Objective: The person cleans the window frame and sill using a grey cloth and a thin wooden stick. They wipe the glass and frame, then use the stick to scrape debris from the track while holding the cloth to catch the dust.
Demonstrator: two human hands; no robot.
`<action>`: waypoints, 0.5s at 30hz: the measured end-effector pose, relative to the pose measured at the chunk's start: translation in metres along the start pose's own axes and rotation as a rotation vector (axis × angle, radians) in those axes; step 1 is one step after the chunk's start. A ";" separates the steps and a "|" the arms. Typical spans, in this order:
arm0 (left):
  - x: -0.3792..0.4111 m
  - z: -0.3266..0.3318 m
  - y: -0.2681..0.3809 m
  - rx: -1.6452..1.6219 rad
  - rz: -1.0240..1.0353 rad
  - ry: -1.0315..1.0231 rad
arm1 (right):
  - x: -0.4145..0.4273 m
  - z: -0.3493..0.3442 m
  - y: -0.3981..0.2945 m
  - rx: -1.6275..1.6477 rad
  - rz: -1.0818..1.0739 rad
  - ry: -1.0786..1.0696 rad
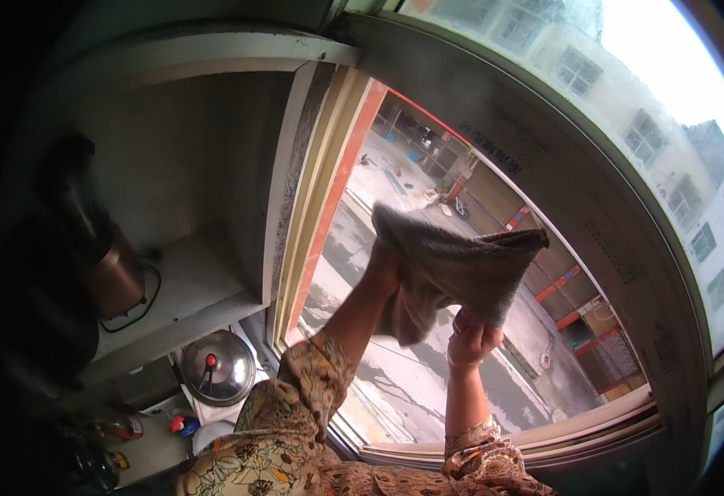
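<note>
A grey-brown cloth [461, 266] hangs spread between my two hands in the opening of a window, its edges slightly blurred. My left hand [386, 266] grips it near its left end, and the fingers are hidden behind the fabric. Below the cloth's right part, my right hand [474, 341] has its fingers closed on the lower edge. Both arms reach out over the window sill track [523, 437]. A street [362, 397] lies far below, behind the cloth.
Left of the window, a cabinet shelf [194, 273] holds a copper-coloured appliance [117, 279] with a cord. Beneath it stand a lidded pan [219, 369] and several bottles [117, 428]. A dusty window frame [554, 167] borders the opening above and to the right.
</note>
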State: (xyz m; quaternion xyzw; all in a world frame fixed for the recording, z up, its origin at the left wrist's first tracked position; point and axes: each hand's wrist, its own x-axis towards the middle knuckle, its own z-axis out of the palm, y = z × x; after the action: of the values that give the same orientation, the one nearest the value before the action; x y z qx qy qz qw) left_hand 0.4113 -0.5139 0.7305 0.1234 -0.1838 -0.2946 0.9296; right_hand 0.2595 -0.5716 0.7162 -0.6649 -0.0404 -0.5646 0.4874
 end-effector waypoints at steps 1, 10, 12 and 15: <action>0.024 0.004 0.024 -0.133 0.053 -0.113 | -0.001 0.006 0.000 0.061 0.044 -0.003; 0.032 0.042 0.017 -0.147 0.017 -0.114 | -0.052 -0.027 0.032 -0.576 0.454 -0.438; 0.016 0.048 -0.004 -0.125 -0.023 -0.117 | -0.077 -0.038 0.052 -0.588 0.540 -0.407; -0.010 0.068 -0.037 -0.142 -0.090 -0.156 | -0.111 -0.059 0.065 -0.652 0.615 -0.364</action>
State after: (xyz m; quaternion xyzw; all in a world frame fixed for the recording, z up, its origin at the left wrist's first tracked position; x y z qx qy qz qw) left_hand 0.3573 -0.5458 0.7771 0.0422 -0.2285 -0.3571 0.9047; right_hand 0.2166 -0.5912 0.5828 -0.8520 0.2524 -0.2523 0.3831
